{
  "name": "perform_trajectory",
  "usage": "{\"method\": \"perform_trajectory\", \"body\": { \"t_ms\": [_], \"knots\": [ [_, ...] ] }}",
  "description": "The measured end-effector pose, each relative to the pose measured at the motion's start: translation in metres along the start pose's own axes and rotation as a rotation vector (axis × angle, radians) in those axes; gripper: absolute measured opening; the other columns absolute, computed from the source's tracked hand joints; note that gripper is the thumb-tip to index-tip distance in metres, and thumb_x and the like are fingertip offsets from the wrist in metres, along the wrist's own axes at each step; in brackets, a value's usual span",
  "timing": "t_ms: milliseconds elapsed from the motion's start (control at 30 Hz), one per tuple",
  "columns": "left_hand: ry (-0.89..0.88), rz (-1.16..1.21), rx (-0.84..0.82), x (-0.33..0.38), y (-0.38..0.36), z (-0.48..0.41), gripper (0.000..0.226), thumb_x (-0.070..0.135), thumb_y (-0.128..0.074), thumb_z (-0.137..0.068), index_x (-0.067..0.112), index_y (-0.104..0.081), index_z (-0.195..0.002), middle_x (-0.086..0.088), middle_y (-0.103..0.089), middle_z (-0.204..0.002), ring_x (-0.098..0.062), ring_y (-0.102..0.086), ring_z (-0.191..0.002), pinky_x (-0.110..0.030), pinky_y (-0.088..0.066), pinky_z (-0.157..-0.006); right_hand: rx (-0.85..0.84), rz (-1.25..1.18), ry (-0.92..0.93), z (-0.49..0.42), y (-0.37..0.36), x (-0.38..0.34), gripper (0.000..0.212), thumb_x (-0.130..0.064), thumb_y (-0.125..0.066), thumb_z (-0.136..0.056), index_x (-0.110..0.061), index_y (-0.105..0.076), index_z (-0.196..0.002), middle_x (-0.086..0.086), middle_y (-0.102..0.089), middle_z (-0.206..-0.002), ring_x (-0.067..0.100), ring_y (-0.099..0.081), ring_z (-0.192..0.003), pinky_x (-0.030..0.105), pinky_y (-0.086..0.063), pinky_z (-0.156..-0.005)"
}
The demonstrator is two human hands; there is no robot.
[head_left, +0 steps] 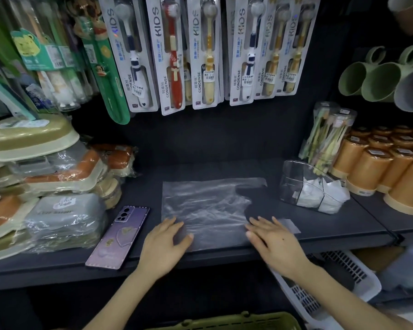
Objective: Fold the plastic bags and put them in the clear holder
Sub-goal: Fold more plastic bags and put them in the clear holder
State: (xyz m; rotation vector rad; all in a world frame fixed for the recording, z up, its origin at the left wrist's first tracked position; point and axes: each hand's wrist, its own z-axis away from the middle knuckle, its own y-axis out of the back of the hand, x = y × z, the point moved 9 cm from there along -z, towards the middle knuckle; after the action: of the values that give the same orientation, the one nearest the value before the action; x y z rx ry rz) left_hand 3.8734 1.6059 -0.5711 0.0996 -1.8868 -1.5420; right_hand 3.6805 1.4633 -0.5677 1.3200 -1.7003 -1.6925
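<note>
Plastic bag (205,206) flat — left hand (164,244), right hand (273,241) spread flat on it.

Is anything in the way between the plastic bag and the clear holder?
Nothing visible is. The plastic bag lies flat on the dark shelf, with the left hand and right hand resting on its near edge. Only bare shelf separates it from the clear holder on the right.

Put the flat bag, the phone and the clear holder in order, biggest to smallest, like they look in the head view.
1. Bag: clearly the largest.
2. Phone and holder: they look about alike, and the phone lies nearer the camera, so I won't rank them.
</note>
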Motion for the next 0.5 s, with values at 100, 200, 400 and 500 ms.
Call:
{"method": "perform_trajectory", "body": {
  "t_ms": [100,200,400,500],
  "knots": [
    [0.033,0.101,0.214,-0.003,0.034,-0.018,0.060,0.061,-0.041,-0.081,0.021,-0.069,-0.115,0.001,-0.062,-0.127,-0.022,-0.058,-0.115,-0.031,-0.040,-0.095,0.262,-0.079,0.016,-0.026,0.027,-0.015,0.066,-0.057,-0.021,-0.096,-0.016,-0.072,-0.101,-0.002,-0.071,-0.103,0.020,-0.066,-0.097,0.036,-0.042,-0.105],
    [-0.075,-0.085,0.299,0.007,0.044,-0.047,0.070,0.058,-0.025,-0.077,0.014,-0.075,-0.099,-0.008,-0.068,-0.116,-0.034,-0.062,-0.103,-0.040,-0.045,-0.090,0.321,0.004,0.049,-0.065,0.018,-0.038,0.048,-0.039,-0.037,-0.094,-0.009,-0.072,-0.107,0.008,-0.072,-0.109,0.027,-0.068,-0.102,0.046,-0.044,-0.100],
    [-0.045,-0.372,-0.022,-0.007,-0.008,-0.097,0.108,0.064,0.018,-0.067,0.008,-0.017,-0.152,-0.011,-0.012,-0.161,-0.024,-0.007,-0.149,-0.034,0.000,-0.119,-0.046,0.153,0.120,-0.101,-0.045,-0.061,0.091,-0.066,0.001,-0.088,-0.007,-0.038,-0.146,0.011,-0.034,-0.153,0.026,-0.027,-0.144,0.039,-0.002,-0.117],
    [0.058,-0.363,-0.055,-0.029,-0.022,-0.102,0.108,0.069,0.018,-0.067,0.008,-0.004,-0.154,-0.008,-0.002,-0.162,-0.020,0.002,-0.149,-0.033,0.004,-0.119,-0.134,0.167,0.036,-0.091,-0.051,-0.040,0.114,-0.071,0.031,-0.070,-0.015,-0.027,-0.151,0.001,-0.022,-0.158,0.017,-0.015,-0.148,0.034,0.003,-0.117]
  ]
}}
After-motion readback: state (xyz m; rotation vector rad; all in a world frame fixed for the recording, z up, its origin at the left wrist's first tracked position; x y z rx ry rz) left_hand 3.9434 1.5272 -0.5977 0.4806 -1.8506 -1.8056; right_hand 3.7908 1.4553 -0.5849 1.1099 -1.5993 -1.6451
